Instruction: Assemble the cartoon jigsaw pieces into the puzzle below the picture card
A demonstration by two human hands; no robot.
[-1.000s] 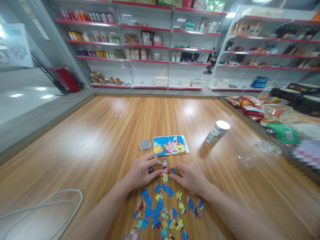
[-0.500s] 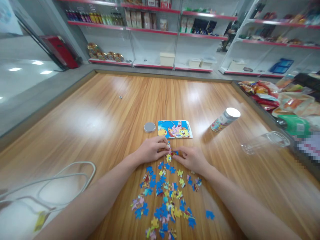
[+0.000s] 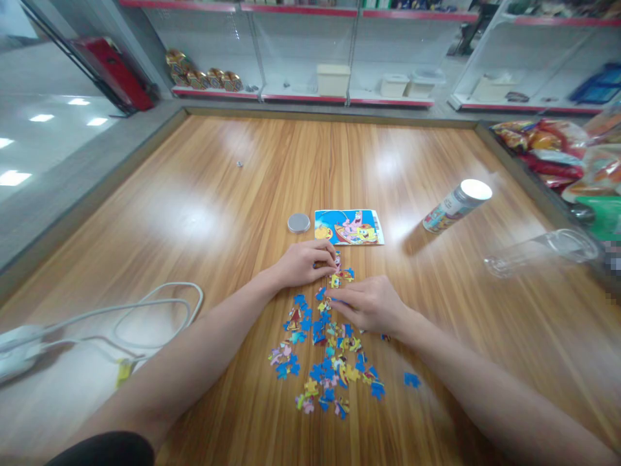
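My left hand (image 3: 308,264) rests on the table with its fingers curled and its fingertips pressed on a small cluster of joined jigsaw pieces (image 3: 336,279) just below the picture card. My right hand (image 3: 371,304) reaches in from the right, its fingers closed together on a blue puzzle piece at the top of the loose pile. The fingers partly cover that piece. Loose jigsaw pieces (image 3: 317,372), mostly blue with some yellow and pink, spread toward me. The picture card (image 3: 349,228) with cartoon figures lies flat beyond my hands.
A round metallic lid (image 3: 298,223) lies left of the card. To the right stand a printed cardboard tube (image 3: 456,206) and a clear plastic bottle (image 3: 541,252) on its side. White cables (image 3: 160,301) run along the left; snack bags (image 3: 553,152) lie beyond the table's right edge.
My right hand has moved from the joined pieces toward the loose pile, closing on a blue piece. My left hand stays at the cluster. The view has tilted downward.
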